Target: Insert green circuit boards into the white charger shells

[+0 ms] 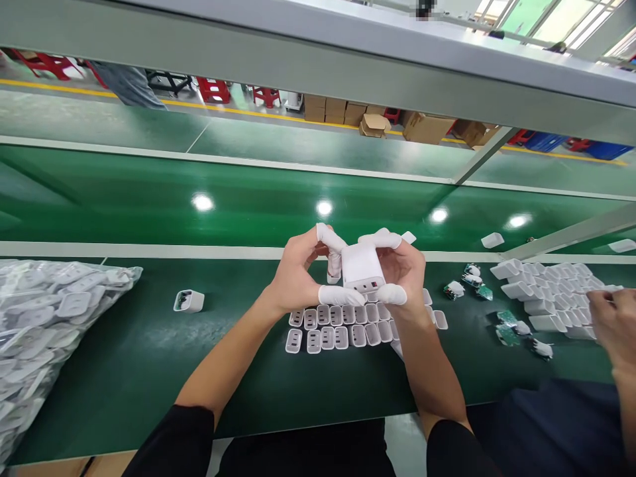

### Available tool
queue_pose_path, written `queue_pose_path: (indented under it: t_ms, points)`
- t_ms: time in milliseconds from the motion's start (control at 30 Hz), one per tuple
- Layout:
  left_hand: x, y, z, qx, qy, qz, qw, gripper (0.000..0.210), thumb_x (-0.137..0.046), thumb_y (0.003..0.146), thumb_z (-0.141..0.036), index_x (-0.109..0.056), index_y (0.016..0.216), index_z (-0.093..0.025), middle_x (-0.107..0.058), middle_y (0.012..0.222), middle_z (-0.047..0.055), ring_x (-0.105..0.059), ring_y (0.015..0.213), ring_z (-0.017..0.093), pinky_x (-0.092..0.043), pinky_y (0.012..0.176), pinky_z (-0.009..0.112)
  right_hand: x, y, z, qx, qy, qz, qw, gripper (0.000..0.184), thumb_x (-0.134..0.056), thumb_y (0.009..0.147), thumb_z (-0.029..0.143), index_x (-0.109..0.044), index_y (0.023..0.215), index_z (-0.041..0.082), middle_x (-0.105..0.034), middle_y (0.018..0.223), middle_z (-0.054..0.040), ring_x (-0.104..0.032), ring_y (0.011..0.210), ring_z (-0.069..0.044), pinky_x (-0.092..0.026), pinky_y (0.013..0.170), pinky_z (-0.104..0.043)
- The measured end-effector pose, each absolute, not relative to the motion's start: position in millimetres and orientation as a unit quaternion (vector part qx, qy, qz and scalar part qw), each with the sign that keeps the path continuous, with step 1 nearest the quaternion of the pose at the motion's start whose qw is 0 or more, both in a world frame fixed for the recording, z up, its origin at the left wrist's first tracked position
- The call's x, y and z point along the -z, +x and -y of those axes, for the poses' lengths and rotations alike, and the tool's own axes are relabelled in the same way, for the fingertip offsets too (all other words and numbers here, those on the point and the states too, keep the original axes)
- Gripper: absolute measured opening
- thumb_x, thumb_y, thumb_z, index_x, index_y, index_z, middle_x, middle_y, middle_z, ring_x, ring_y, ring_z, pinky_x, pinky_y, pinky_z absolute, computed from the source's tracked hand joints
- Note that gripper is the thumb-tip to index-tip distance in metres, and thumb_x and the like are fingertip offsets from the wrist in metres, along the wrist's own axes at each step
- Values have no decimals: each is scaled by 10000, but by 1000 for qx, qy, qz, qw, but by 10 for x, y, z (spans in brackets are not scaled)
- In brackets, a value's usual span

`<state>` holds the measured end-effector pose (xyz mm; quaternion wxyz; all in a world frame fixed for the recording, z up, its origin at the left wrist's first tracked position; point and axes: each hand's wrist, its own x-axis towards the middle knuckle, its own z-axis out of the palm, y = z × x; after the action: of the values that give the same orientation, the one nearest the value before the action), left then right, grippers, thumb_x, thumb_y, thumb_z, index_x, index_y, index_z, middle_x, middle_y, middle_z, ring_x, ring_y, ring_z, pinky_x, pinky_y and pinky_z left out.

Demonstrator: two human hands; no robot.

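Observation:
Between both hands, raised over the table, is a white charger (362, 266) with port openings on the end toward me. My left hand (311, 270) grips its left side, with white finger cots on thumb and fingers. My right hand (401, 270) closes on the right side, also with white cots. Below the hands lie rows of small white charger end caps (340, 326) with port slots, partly hidden by my hands and right forearm. Off to the left, a white charger housing (189, 301) rests on its side with dark parts showing inside its open end.
A clear bag of white plastic parts (54, 311) fills the table's left side. To the right are green circuit boards (507, 329), stacked white housings (556, 298) and a co-worker's hand (613, 324). A metal beam (318, 46) crosses overhead; cartons (427, 126) stand beyond.

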<state>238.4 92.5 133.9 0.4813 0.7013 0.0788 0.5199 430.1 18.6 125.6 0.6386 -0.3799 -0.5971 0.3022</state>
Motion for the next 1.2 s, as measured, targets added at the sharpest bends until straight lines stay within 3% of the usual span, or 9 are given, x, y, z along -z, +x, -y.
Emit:
queue_pose_path:
  t_ms: [100,200,400,533,767,933,1067,1200]
  points:
    - [-1304,2438,-882,-521,676,-91,513,587,-1086,650,-587,-699,910,-230,-618,763,-36,-547,626,116,-525,569,270,-1278,4270,-170,-307,-414,574,637,787,-878,645,946,-812,1076,291,-789,1025,-65,-751,953,-287,-656,869,-493]
    - [-1254,2491,-840,-534,635,-120,545,589,-1092,644,-563,-689,908,-223,-631,813,-27,-576,682,119,-560,615,266,-1296,4244,-156,-289,-451,546,644,820,-866,673,940,-805,1177,295,-798,1089,-75,-744,915,-267,-662,873,-485]
    - [-1175,2574,-792,-576,544,-169,587,585,-1064,699,-530,-612,907,-223,-630,875,-17,-601,752,119,-556,644,242,-1313,4241,-156,-250,-449,552,656,587,-932,804,711,-810,1211,306,-791,1098,-53,-734,894,-231,-667,899,-472]
    - [-1112,2657,-708,-586,488,-196,617,605,-1039,736,-574,-580,919,-224,-586,912,-21,-613,793,115,-569,705,248,-1345,4245,-155,-310,-437,542,647,632,-1035,758,486,-800,1317,309,-790,1019,-28,-753,934,-226,-689,979,-469]
    - [-920,2847,-460,-615,423,-251,616,626,-990,791,-649,-570,1036,-254,-647,1023,8,-711,920,161,-630,851,321,-1432,4302,-152,-400,-421,530,618,538,-1017,796,463,-825,1265,284,-773,964,-19,-749,933,-201,-685,949,-400]
    - [-946,2870,-371,-613,415,-230,632,564,-1016,806,-559,-613,1051,-252,-676,1047,1,-737,950,151,-647,902,317,-1472,4372,-142,-402,-437,544,593,474,-997,811,524,-823,1159,254,-775,1016,-45,-743,961,-222,-678,873,-387]
    - [-942,2861,-383,-602,447,-199,631,528,-1016,823,-511,-650,1109,-260,-705,1065,5,-765,939,151,-666,885,311,-1499,4422,-126,-410,-414,561,588,457,-975,822,536,-805,1129,243,-766,1018,-46,-742,972,-227,-669,907,-403]
    - [-937,2782,-538,-571,532,-125,612,760,-1082,696,-555,-660,1269,-289,-743,1200,53,-819,986,216,-710,861,362,-1555,4500,-19,-317,-380,624,604,508,-967,823,417,-780,1276,284,-765,1139,-54,-744,1067,-254,-667,971,-440]
